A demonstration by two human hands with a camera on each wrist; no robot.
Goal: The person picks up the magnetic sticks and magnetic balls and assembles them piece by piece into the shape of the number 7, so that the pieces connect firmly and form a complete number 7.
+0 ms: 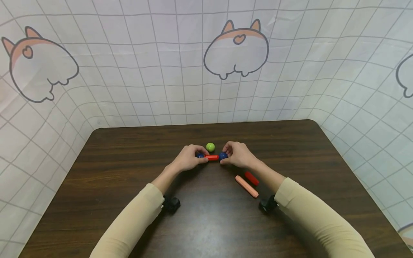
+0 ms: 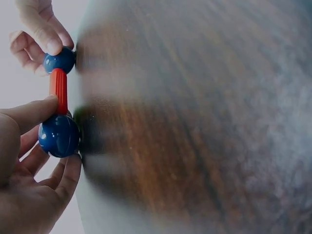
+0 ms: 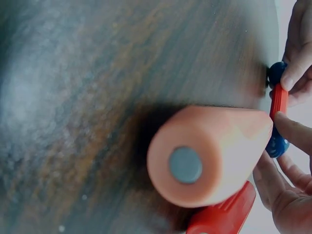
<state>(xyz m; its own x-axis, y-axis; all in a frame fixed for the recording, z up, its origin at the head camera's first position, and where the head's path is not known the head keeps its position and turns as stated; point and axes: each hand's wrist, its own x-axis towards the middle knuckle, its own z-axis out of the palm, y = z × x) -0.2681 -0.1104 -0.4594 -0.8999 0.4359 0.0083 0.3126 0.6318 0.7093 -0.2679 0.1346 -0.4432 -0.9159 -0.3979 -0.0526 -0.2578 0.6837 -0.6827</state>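
Note:
A short red ribbed rod [image 1: 212,157] lies between two glossy blue balls, lined up end to end. My left hand [image 1: 190,157] grips the left blue ball [image 2: 59,136], its thumb reaching onto the rod's near end and its fingers curled round the ball's far side. On the other side, my right hand [image 1: 239,154] pinches the right blue ball [image 1: 223,156] between thumb and fingers. In the left wrist view the rod meets both balls, close beside the table surface. Just behind the rod sits a yellow-green ball [image 1: 210,147].
An orange rod [image 1: 246,186] and a second red rod [image 1: 251,178] lie on the dark wooden table [image 1: 206,222], near my right forearm. The orange rod shows a grey disc [image 3: 185,165] in its end. A white grid-patterned curtain [image 1: 145,71] surrounds the table's back and sides.

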